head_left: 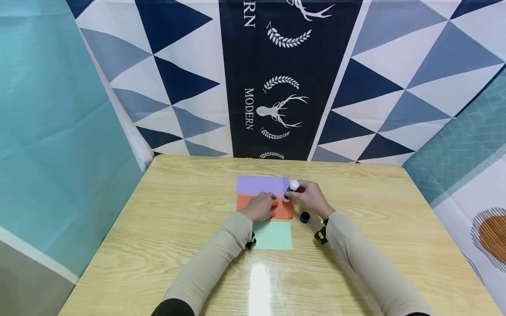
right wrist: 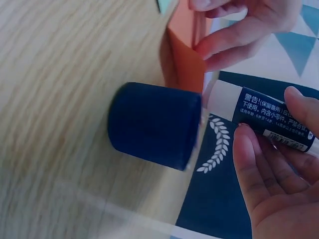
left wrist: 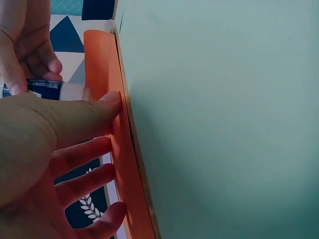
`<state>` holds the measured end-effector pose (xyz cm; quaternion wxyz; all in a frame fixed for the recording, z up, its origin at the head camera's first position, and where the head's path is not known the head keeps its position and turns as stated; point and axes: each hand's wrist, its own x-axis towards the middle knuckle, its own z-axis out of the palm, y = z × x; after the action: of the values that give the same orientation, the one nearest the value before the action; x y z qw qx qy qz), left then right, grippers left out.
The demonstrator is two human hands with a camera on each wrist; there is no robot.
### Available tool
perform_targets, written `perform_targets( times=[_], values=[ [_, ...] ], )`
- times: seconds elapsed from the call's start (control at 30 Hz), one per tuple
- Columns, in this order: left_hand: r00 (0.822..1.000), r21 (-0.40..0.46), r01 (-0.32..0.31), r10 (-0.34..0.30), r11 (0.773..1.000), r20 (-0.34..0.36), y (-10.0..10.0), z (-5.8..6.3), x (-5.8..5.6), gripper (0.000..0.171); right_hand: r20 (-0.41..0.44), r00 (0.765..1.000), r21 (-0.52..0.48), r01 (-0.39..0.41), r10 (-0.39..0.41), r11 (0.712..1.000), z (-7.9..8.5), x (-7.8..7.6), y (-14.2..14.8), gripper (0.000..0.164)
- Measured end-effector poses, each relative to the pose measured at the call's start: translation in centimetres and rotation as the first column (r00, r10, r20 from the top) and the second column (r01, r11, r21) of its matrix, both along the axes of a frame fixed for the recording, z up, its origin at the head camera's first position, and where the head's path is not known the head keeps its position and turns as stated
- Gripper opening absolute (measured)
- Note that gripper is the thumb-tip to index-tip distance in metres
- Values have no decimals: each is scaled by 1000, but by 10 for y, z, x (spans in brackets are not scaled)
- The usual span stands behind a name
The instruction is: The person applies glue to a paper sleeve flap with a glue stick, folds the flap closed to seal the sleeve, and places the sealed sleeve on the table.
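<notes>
My right hand (head_left: 313,198) grips a glue stick (head_left: 294,186) with a dark label and a white base. In the right wrist view, the glue stick (right wrist: 264,108) has its uncapped end by the edge of the orange paper (right wrist: 188,62). My left hand (head_left: 260,207) touches the orange paper (head_left: 283,211), thumb and fingertips resting on it. Behind lies a purple paper (head_left: 258,184), and nearer me a mint green paper (head_left: 273,237). The dark blue cap (head_left: 305,217) stands on the table close to my right hand.
The papers lie on a light wooden table (head_left: 178,245). Patterned cloth (head_left: 189,87) hangs along the table's far edge, and a teal cloth (head_left: 67,131) hangs at the left. A wrist camera (head_left: 321,235) sits under my right wrist, near the cap.
</notes>
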<state>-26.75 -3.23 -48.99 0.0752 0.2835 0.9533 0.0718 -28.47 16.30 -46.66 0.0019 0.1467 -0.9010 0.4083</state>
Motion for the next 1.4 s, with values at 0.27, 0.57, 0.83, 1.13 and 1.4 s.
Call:
perform_targets(
  times=[0.27,0.57,0.83,1.13,1.4],
  values=[
    [1000,4,-6,6,1000,10,0,-1,0,29,46,999,8,-15,15,1000,-7,-5,-5,24],
    [1000,38,-19,18,999,25,1,3,0,29,46,999,52,-15,13,999,-7,-7,-8,25],
    [999,28,-22,21,999,39,1,2,0,29,-6,998,82,-65,66,995,-7,-3,-9,15],
    [998,37,-45,43,998,52,1,2,2,34,-10,993,79,-113,114,990,-7,9,-5,8],
    [998,41,-46,44,998,53,1,3,3,29,7,990,68,-144,144,987,-4,24,-3,10]
  ],
)
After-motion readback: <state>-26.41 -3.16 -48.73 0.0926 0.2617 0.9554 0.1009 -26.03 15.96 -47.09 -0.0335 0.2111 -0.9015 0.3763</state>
